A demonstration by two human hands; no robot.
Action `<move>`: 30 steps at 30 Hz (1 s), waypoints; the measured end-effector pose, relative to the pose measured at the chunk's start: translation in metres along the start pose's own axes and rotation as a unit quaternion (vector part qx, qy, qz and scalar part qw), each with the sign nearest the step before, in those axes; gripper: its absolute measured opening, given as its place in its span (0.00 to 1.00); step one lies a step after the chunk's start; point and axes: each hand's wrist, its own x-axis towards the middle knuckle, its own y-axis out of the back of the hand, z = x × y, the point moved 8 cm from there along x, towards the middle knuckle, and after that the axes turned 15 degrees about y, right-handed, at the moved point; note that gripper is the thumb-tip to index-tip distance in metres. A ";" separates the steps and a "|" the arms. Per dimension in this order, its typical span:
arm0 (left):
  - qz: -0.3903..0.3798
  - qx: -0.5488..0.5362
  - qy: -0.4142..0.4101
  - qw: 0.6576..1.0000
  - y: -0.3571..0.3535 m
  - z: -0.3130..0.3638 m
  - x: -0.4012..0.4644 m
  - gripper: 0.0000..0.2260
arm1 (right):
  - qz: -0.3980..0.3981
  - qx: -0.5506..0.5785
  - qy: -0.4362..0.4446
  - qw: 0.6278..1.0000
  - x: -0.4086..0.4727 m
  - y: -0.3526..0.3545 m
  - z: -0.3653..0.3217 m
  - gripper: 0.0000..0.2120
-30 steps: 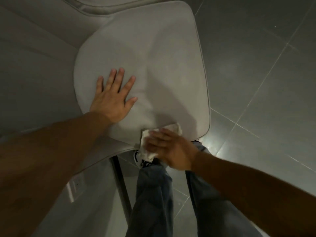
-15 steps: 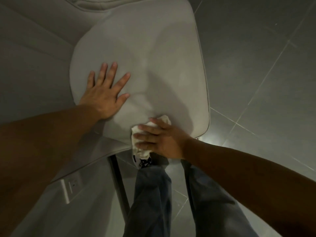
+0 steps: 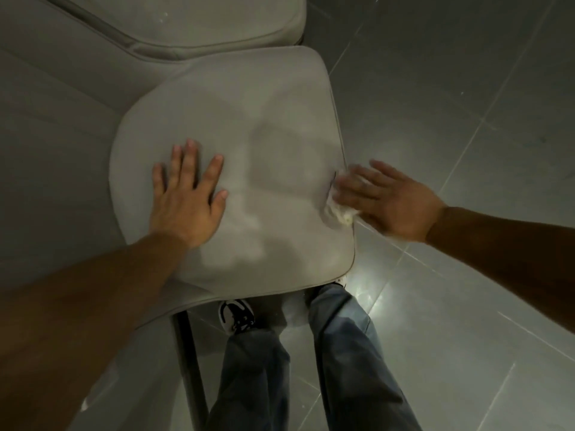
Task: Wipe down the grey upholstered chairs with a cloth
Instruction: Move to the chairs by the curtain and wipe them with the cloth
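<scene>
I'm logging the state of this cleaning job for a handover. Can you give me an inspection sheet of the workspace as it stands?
Surface: pale grey upholstered chair seat, piped edge, patchy shadows across the middle.
Job's things: crumpled white cloth at the seat's right edge, under the right hand; a second grey upholstered cushion beyond it.
Clutter: nothing seen.
Grippers: left hand flat on the seat, fingers spread; right hand motion-blurred, fingers straight, pressing the cloth against the seat's side.
Cables: nothing seen.
Surroundings: grey tiled floor with glare; dark metal chair leg; the person's blue jeans and black-and-white shoe below the seat.
</scene>
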 end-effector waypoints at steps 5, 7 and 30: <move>-0.016 -0.018 0.004 1.000 -0.005 0.038 0.012 0.30 | 0.096 0.186 -0.235 0.949 0.040 -0.004 0.009 0.23; -0.016 -0.014 -0.003 1.000 -0.006 0.044 0.016 0.30 | 0.149 0.215 -0.315 0.912 0.040 -0.020 -0.011 0.21; -0.236 0.034 -0.012 0.971 0.054 0.001 0.035 0.23 | -0.307 0.295 -0.361 0.830 0.091 0.020 -0.002 0.17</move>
